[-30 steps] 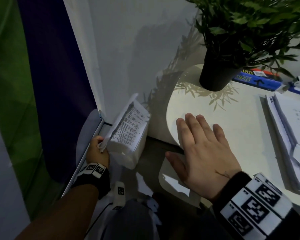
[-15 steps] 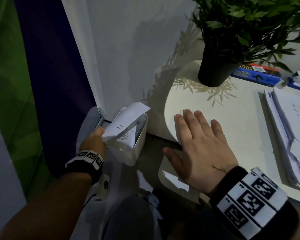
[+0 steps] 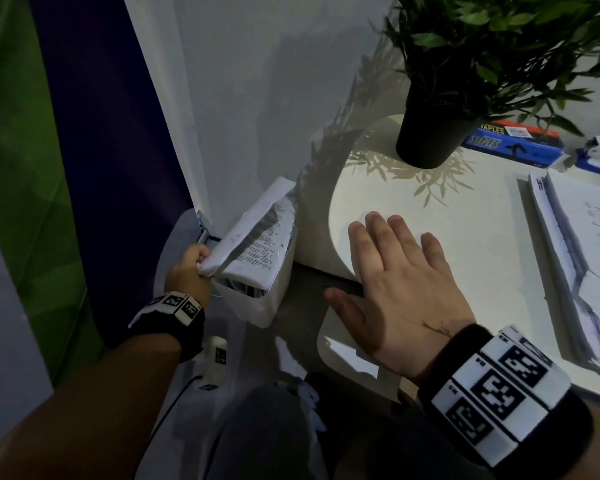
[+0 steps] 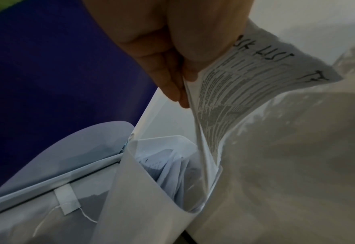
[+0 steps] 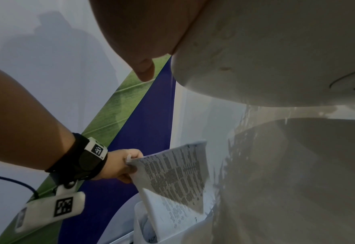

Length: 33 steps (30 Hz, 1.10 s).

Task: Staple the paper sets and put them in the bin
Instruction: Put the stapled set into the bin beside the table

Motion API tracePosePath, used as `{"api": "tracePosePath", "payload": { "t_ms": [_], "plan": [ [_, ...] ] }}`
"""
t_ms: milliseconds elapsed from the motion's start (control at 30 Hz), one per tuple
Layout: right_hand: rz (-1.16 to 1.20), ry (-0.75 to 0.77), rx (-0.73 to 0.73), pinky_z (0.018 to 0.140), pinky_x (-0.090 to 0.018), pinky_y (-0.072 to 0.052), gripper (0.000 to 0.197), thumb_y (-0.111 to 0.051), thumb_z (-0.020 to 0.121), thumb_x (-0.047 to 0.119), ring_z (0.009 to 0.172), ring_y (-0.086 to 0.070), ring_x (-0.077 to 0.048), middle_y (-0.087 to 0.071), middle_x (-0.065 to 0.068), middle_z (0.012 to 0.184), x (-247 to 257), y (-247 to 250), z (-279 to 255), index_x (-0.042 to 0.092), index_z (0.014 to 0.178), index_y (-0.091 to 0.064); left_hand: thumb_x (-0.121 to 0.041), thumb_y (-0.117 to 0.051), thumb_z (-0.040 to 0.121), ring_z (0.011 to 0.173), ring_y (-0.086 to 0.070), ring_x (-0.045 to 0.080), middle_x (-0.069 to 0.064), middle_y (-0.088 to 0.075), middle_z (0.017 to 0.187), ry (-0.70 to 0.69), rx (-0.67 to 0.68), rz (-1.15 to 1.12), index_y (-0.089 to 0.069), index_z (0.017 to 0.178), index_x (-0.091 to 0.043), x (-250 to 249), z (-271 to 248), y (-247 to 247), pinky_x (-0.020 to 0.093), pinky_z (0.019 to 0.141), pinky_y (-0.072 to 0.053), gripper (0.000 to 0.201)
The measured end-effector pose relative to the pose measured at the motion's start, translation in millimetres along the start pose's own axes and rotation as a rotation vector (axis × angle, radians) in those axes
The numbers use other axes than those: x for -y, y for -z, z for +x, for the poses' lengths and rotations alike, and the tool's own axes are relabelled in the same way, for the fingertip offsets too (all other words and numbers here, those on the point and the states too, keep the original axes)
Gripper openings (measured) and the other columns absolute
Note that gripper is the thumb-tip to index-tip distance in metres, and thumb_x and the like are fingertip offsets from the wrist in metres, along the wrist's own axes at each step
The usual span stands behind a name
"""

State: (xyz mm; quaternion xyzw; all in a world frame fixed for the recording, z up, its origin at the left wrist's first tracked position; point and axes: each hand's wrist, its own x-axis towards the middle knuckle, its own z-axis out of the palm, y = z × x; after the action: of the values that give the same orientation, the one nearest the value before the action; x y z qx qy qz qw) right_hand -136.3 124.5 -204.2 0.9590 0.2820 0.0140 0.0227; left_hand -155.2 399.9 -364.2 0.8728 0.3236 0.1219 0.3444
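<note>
One paper set (image 3: 253,244) pinched by left hand (image 3: 187,271) over bin (image 3: 260,306); right hand (image 3: 395,285) flat on table (image 3: 482,237).

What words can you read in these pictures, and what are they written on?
"STAPLES": on the blue box behind the plant pot.
"TAPLES": on the box stacked above it, its first letter hidden by leaves.
"LIST", after a partly hidden word: handwritten on the paper set that the left hand pinches over the bin.
Printed lines on the paper set and on the stack: too small to read.
Wristband squares: patterns, not words.
</note>
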Motion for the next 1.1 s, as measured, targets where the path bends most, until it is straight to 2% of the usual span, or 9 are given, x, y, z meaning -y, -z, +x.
{"api": "tracePosePath", "payload": {
  "t_ms": [300, 433, 500, 633, 700, 800, 933, 1000, 1100],
  "plan": [
    [0.031, -0.002, -0.027, 0.098, -0.061, -0.037, 0.074, -0.029, 0.087, 0.057, 0.127, -0.047, -0.042, -0.049, -0.021, 0.138, 1.4, 0.1, 1.6, 0.004, 0.136, -0.046, 0.0, -0.044, 0.085, 0.082, -0.049, 0.025, 0.006, -0.054, 0.096, -0.097, 0.272, 0.341, -0.054, 0.103, -0.016, 8.8, 0.8, 4.6, 0.029, 0.071, -0.038, 0.026],
    [0.03, -0.002, -0.019, 0.098, -0.061, -0.037, 0.074, -0.029, 0.088, 0.058, 0.128, -0.046, -0.041, -0.049, -0.021, 0.139, 1.0, 0.3, 1.2, 0.004, 0.136, -0.045, -0.004, -0.048, 0.086, 0.095, -0.058, 0.031, 0.011, -0.061, 0.11, -0.107, 0.292, 0.411, -0.055, 0.11, -0.015, 19.9, 1.6, 8.1, 0.036, 0.08, -0.045, 0.027],
    [0.029, -0.002, -0.013, 0.099, -0.06, -0.037, 0.074, -0.029, 0.088, 0.058, 0.129, -0.045, -0.041, -0.048, -0.02, 0.14, 1.0, 0.2, 0.8, 0.004, 0.137, -0.044, -0.005, -0.046, 0.088, 0.093, -0.057, 0.032, 0.012, -0.06, 0.107, -0.064, 0.282, 0.398, -0.054, 0.11, -0.015, 19.2, 2.2, 7.6, 0.036, 0.078, -0.045, 0.025],
    [0.025, -0.003, -0.013, 0.1, -0.06, -0.036, 0.075, -0.028, 0.088, 0.058, 0.129, -0.045, -0.041, -0.047, -0.02, 0.14, 1.1, 0.6, 1.1, 0.004, 0.137, -0.044, -0.003, -0.046, 0.089, 0.072, -0.052, 0.027, 0.014, -0.057, 0.089, 0.128, 0.236, 0.157, -0.051, 0.091, -0.017, 11.8, 12.2, -1.2, 0.027, 0.061, -0.041, 0.015],
    [0.021, -0.002, -0.014, 0.1, -0.06, -0.036, 0.075, -0.028, 0.088, 0.059, 0.129, -0.045, -0.041, -0.048, -0.02, 0.14, 1.0, 1.0, 1.2, 0.004, 0.137, -0.044, -0.005, -0.05, 0.088, 0.075, -0.057, 0.029, 0.014, -0.06, 0.087, 0.153, 0.274, 0.06, -0.051, 0.088, -0.019, 7.4, 20.5, -9.2, 0.028, 0.062, -0.047, 0.014],
    [0.015, -0.001, -0.007, 0.1, -0.06, -0.037, 0.075, -0.028, 0.088, 0.059, 0.129, -0.045, -0.041, -0.047, -0.02, 0.14, 1.3, 1.0, 1.4, 0.004, 0.137, -0.044, -0.012, -0.056, 0.088, 0.081, -0.06, 0.031, 0.014, -0.059, 0.092, 0.137, 0.387, 0.026, -0.05, 0.1, -0.023, -4.6, 27.1, -19.5, 0.037, 0.068, -0.052, 0.018],
    [0.017, -0.004, 0.0, 0.1, -0.06, -0.036, 0.075, -0.027, 0.089, 0.06, 0.129, -0.044, -0.041, -0.047, -0.02, 0.141, 1.2, 1.2, 1.9, 0.005, 0.138, -0.043, -0.012, -0.056, 0.088, 0.076, -0.055, 0.027, 0.016, -0.058, 0.094, 0.063, 0.444, 0.162, -0.051, 0.107, -0.02, -9.5, 30.4, -32.3, 0.03, 0.063, -0.047, 0.02],
    [0.02, -0.005, 0.0, 0.1, -0.06, -0.036, 0.075, -0.026, 0.089, 0.06, 0.13, -0.043, -0.041, -0.046, -0.02, 0.141, 1.1, 1.1, 1.9, 0.005, 0.138, -0.043, -0.009, -0.052, 0.088, 0.077, -0.057, 0.03, 0.016, -0.056, 0.093, 0.03, 0.479, 0.217, -0.049, 0.099, -0.022, -6.9, 30.5, -32.4, 0.028, 0.059, -0.046, 0.017],
    [0.018, -0.006, 0.0, 0.1, -0.06, -0.036, 0.075, -0.025, 0.09, 0.06, 0.13, -0.043, -0.041, -0.046, -0.02, 0.142, 0.9, 0.6, 1.4, 0.005, 0.138, -0.043, -0.004, -0.049, 0.085, 0.081, -0.053, 0.029, 0.018, -0.055, 0.103, -0.054, 0.51, 0.414, -0.045, 0.101, -0.019, -4.8, 32.4, -28.6, 0.029, 0.066, -0.043, 0.022]
  ]
}}
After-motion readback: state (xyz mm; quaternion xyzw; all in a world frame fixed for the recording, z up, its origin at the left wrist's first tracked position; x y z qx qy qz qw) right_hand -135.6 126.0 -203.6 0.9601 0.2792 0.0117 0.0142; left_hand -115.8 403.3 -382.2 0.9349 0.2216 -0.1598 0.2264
